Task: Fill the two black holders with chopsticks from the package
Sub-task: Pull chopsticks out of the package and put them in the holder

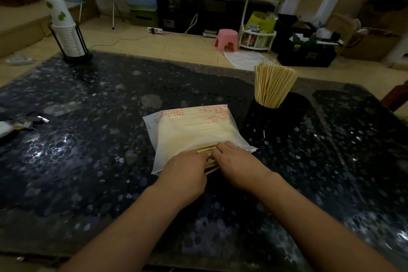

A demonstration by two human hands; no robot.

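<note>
- Right now a white plastic package (pixel 194 132) with red print lies flat near the middle of the dark speckled counter (pixel 88 161), its open end toward the near edge, with loose chopsticks (pixel 208 157) showing at that mouth.
- Both hands are on that open end: the left hand (pixel 185 174) and the right hand (pixel 236 165) have fingers curled around the exposed chopsticks, gripping them.
- Just beside the package, toward the right edge, stands a black holder (pixel 265 121) packed with an upright bundle of chopsticks (pixel 272 84) that fans out above its rim.
- A second black holder (pixel 297 106) stands touching the first, behind it; its contents cannot be made out.
- At the far left corner a stack of paper cups (pixel 64 28) sits in a black wire rack.
- Near the left edge lies a crumpled wrapper (pixel 22 123).
</note>
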